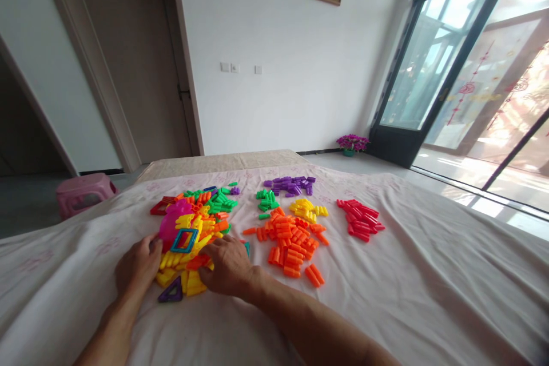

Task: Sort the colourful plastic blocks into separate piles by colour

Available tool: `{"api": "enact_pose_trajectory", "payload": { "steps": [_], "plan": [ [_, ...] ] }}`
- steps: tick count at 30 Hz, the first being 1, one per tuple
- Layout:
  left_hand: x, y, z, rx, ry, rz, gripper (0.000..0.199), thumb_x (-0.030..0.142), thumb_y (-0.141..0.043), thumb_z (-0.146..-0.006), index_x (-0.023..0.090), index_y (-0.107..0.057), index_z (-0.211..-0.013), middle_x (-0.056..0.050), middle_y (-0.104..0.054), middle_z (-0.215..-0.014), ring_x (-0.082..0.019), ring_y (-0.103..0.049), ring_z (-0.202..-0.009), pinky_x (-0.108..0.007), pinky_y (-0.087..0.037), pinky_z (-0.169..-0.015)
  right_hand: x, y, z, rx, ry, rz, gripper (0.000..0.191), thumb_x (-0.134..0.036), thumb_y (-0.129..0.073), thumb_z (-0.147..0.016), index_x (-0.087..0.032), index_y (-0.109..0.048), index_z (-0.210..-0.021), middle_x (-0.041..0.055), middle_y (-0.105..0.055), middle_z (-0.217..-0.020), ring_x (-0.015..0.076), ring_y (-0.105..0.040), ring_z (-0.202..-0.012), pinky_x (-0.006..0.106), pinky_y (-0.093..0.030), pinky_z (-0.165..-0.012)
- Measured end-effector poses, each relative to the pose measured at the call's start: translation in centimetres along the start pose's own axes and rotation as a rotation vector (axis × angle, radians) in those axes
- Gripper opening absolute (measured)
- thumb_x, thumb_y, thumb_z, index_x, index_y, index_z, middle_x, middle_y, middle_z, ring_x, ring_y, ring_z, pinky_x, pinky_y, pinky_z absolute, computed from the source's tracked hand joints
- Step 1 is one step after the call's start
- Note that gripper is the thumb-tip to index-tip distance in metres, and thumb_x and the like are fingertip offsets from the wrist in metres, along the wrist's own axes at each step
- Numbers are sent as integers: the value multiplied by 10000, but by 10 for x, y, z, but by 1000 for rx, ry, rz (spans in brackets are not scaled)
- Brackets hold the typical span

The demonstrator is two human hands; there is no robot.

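My left hand (pixel 139 266) is closed at the left edge of a round, bright pink plastic container (pixel 168 230), which lies in a mixed pile of plastic building pieces. Over the near right side of that pile is my right hand (pixel 227 266), its fingers curled down among yellow pieces (pixel 195 284) and an orange piece (pixel 198 262). Its fingertips are partly hidden, so what they pinch does not show. A blue square frame (pixel 184 240) rests on the pile in front of the pink container. At the near edge lies a purple triangle frame (pixel 171 290).
Sorted by colour on the cloth-covered surface (pixel 407 297) are orange (pixel 294 243), yellow (pixel 306 210), green (pixel 266 200), purple (pixel 294 185) and red pieces (pixel 359 220). A pink stool (pixel 83 191) stands at the left, and a potted flower (pixel 352 143) by the glass door.
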State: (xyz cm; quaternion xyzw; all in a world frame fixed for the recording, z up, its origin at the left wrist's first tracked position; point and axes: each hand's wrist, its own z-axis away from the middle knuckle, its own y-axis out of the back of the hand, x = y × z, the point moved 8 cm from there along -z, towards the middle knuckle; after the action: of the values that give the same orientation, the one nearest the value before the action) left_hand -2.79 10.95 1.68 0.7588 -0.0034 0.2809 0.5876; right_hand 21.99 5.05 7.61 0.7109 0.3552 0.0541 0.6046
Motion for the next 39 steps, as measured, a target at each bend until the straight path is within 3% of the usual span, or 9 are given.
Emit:
{"api": "enact_pose_trajectory", "payload": {
  "steps": [6,13,17,21,26,29,32,35,39],
  "plan": [
    [2,2,2,-24,19,25,657,529,-286,-982,176,-660,-1390,-181,-704,-1366,-388,-672,-1179,-458,-504,-925,35,53,2,-41,-111,-107,455,-343,-698,-815,-252,-727,-1259,65,-778,-1170,278,-710,-1094,360,-532,-907],
    [-2,-1,-2,-37,12,3,666,552,-277,-985,192,-645,-1407,-183,-710,-1348,-384,-681,-1147,-446,-499,-894,129,129,38,-12,-331,-180,504,-254,-744,-769,-246,-728,-1273,57,-778,-1147,248,-728,-1027,325,-554,-867],
    [-6,-4,-7,-30,1,-23,608,507,-332,-981,187,-673,-1370,-182,-746,-1282,-354,-708,-1023,-414,-500,-820,191,145,72,120,-355,-225,387,-281,-701,-843,-231,-749,-1224,65,-773,-1183,240,-730,-1053,352,-573,-909],
    [-8,-6,-9,-3,-23,-27,593,516,-342,-981,195,-688,-1340,-166,-769,-1245,-327,-708,-971,-390,-496,-787,238,135,100,215,-372,-141,297,-272,-603,-940,-225,-770,-1181,85,-769,-1219,247,-721,-1113,403,-552,-1000],
    [-12,-9,-10,-4,-14,-8,583,508,-334,-975,197,-695,-1310,-163,-777,-1219,-335,-709,-945,-401,-503,-784,232,113,120,189,-198,-48,326,-279,-606,-961,-214,-754,-1243,113,-726,-1318,262,-667,-1226,431,-479,-1113],
    [-14,-10,-11,-6,-3,10,577,501,-333,-972,200,-695,-1305,-166,-775,-1216,-345,-706,-955,-409,-507,-787,228,113,121,190,-201,-92,318,-293,-539,-1010,-211,-764,-1219,104,-755,-1243,238,-703,-1127,392,-530,-1033],
    [-14,-11,-12,-10,-2,16,582,498,-327,-972,193,-696,-1304,-175,-775,-1207,-347,-703,-951,-416,-508,-794,230,127,110,259,-217,-32,318,-248,-505,-1030,-217,-771,-1203,93,-764,-1219,233,-693,-1126,404,-527,-1031],
    [-14,-12,-12,-18,-11,6,595,513,-318,-973,194,-694,-1306,-178,-776,-1192,-353,-706,-948,-423,-509,-802,231,141,90,315,-170,148,325,-214,-571,-1005,-254,-744,-1277,82,-692,-1390,262,-584,-1320,479,-437,-1147],
    [-14,-12,-11,-40,7,0,641,541,-263,-981,198,-666,-1344,-176,-759,-1235,-359,-709,-1012,-421,-509,-825,247,131,67,163,-126,268,341,-289,-701,-951,-311,-744,-1289,52,-624,-1488,306,-447,-1467,536,-343,-1219]
  ]
}}
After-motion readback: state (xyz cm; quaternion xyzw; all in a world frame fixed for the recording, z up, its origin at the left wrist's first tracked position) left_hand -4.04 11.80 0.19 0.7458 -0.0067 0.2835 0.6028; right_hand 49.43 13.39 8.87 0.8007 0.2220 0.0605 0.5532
